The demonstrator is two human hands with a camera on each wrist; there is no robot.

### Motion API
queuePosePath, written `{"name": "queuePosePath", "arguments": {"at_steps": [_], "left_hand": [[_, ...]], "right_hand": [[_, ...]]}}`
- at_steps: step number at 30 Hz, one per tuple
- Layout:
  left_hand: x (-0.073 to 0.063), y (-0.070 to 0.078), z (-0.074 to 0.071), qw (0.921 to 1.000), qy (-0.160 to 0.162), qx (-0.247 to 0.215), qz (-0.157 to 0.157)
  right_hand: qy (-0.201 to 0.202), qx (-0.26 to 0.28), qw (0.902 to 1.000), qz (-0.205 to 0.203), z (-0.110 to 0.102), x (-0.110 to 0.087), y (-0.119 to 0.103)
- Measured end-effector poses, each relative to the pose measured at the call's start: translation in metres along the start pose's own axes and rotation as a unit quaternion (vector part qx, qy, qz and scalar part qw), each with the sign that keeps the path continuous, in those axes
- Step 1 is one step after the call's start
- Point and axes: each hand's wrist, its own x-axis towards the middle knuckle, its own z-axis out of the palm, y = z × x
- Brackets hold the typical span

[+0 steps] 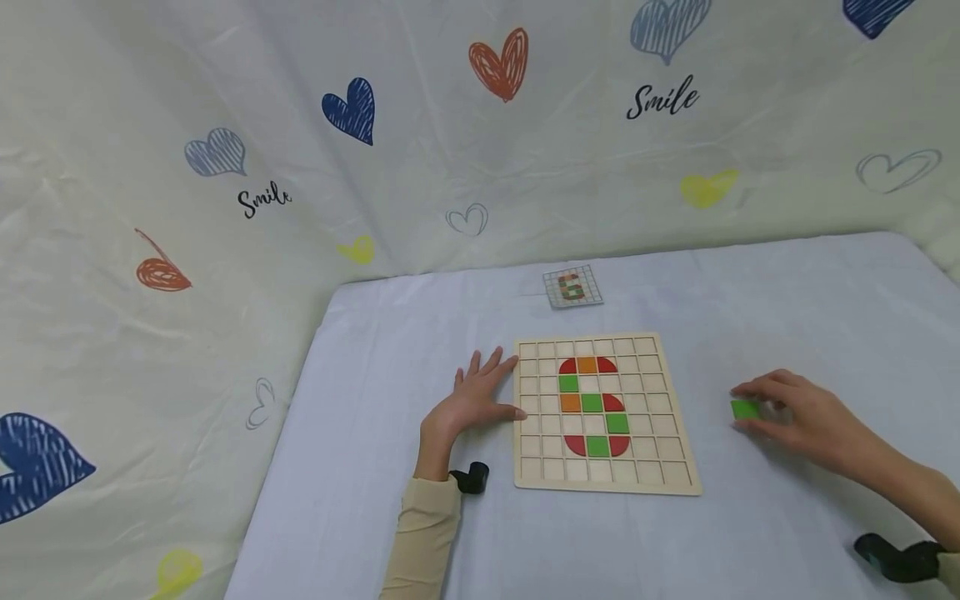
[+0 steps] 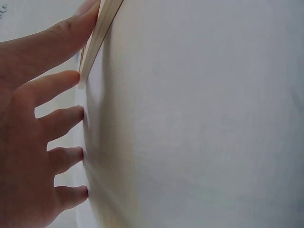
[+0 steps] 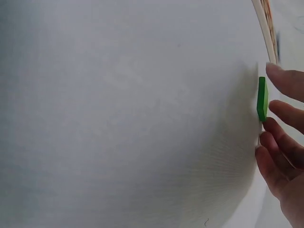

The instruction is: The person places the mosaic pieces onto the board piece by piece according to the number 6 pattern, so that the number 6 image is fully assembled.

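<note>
On the table lies a wooden grid board [image 1: 540, 475] with red, orange and green pieces set in a curving pattern. My left hand [image 1: 472, 404] is spread at the board's left side, thumb and a fingertip touching its edge. In the left wrist view, the thumb [image 2: 66, 35] meets the board's rim [image 2: 102, 35]. Right of the board, a square green tile [image 1: 745, 409] lies between the thumb and fingers of my right hand [image 1: 806, 421]. The right wrist view has this tile [image 3: 262, 99] at table level, the thumb slightly apart from it and fingers close at its other end.
Behind the board lies a small pattern card [image 1: 573, 287] showing a similar figure. White cloth covers the table [image 1: 360, 500]. A pale curtain [image 1: 420, 150] printed with hearts hangs at the back and left. Black wrist devices [image 1: 471, 478] sit at both wrists.
</note>
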Motion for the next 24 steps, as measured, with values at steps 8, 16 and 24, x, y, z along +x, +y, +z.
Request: {"name": "queuePosePath", "arguments": {"at_steps": [8,16,24], "left_hand": [[-0.0013,0.0014,-0.0004,1.0,0.005,-0.004,0.002],[-0.0005,-0.0011,0.0013,1.0,0.006,-0.002,0.004],[-0.0013,-0.0005,0.0014,1.0,0.005,-0.002,0.005]], "right_hand": [[0.029,-0.004,0.9992,-0.026,0.0031,0.0,0.0046],[0.005,0.011,0.9999,0.005,0.0048,0.0008,0.0013],[0.023,0.026,0.9991,-0.026,0.002,-0.0004,0.0014]]}}
